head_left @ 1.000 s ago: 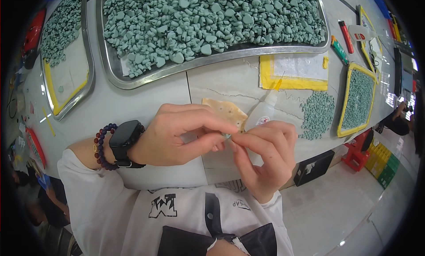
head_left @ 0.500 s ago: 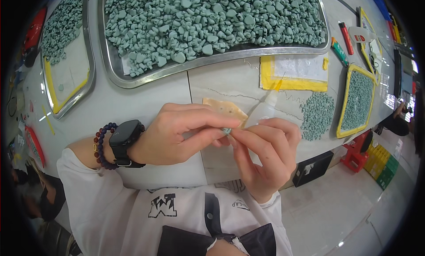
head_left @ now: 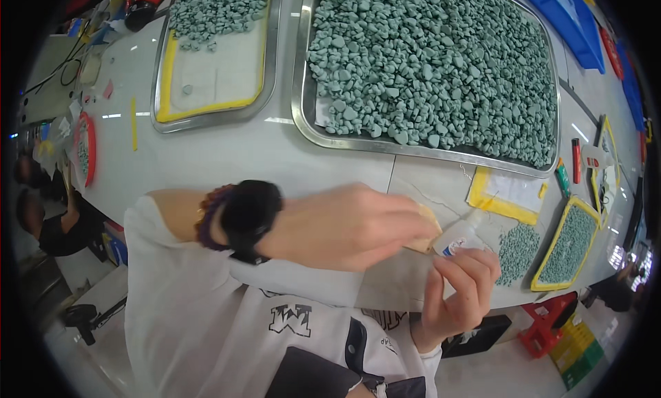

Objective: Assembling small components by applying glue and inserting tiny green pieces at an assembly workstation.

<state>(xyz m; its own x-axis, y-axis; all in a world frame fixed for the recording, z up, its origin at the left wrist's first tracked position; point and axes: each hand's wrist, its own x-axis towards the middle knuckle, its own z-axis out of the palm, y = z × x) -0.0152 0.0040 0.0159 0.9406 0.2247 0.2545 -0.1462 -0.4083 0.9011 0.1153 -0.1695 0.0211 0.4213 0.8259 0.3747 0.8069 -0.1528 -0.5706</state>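
Note:
My left hand (head_left: 348, 226), wearing a black watch and beaded bracelets, reaches across the table toward my right hand. It is smeared by motion and its fingertips are largely hidden. My right hand (head_left: 463, 288) is closed with its fingers curled toward the thumb; whatever sits in the pinch is too small to name. A tan pad (head_left: 428, 222) shows partly behind my left fingers. Beside it, just beyond my right fingers, stands or lies a white squeeze bottle (head_left: 460, 236), partly covered. To its right is a spread of tiny green pieces (head_left: 518, 253).
A large metal tray (head_left: 427, 152) heaped with green stone-like pieces fills the back. Another metal tray (head_left: 157, 126) at left holds more. A yellow-edged white sheet (head_left: 513, 191), a yellow-rimmed tray of small pieces (head_left: 568, 243), a red marker (head_left: 576, 160) and a green tube (head_left: 563, 177) lie at right.
The view has swung left, so the table things appear shifted right. My hands, earlier pinching a small green piece together, have parted at the fingertips.

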